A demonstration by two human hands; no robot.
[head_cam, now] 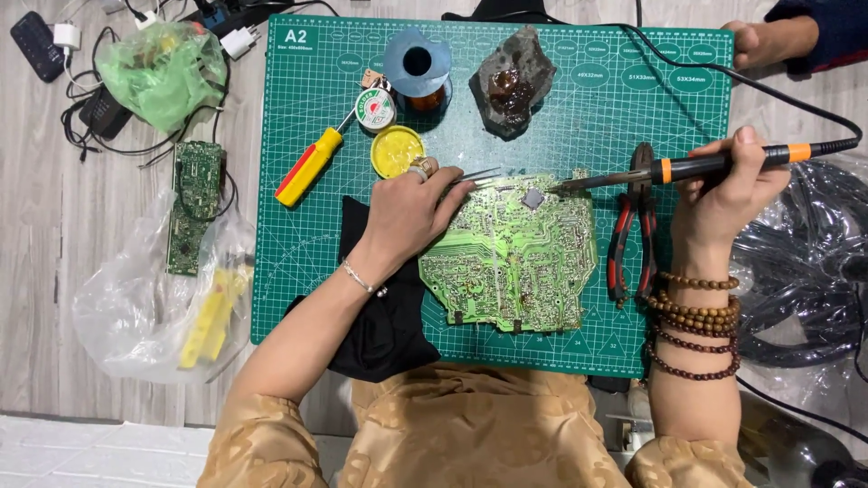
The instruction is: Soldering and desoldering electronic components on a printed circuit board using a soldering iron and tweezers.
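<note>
A green circuit board (515,258) lies solder side up on a green cutting mat (298,271). My left hand (407,212) rests at the board's left edge and pinches metal tweezers (477,175), whose tips point at a small grey chip (533,198) on the board. My right hand (731,185) grips a black and orange soldering iron (696,166), its tip touching the board's upper edge beside the chip.
Red-handled pliers (633,235) lie right of the board. Behind it sit a yellow flux tin (396,150), a solder spool (417,63), a dark rock-like block (512,83) and a red-yellow screwdriver (309,166). Another person's hand (768,41) holds the mat's far corner. A second board (194,206) and plastic bags lie left.
</note>
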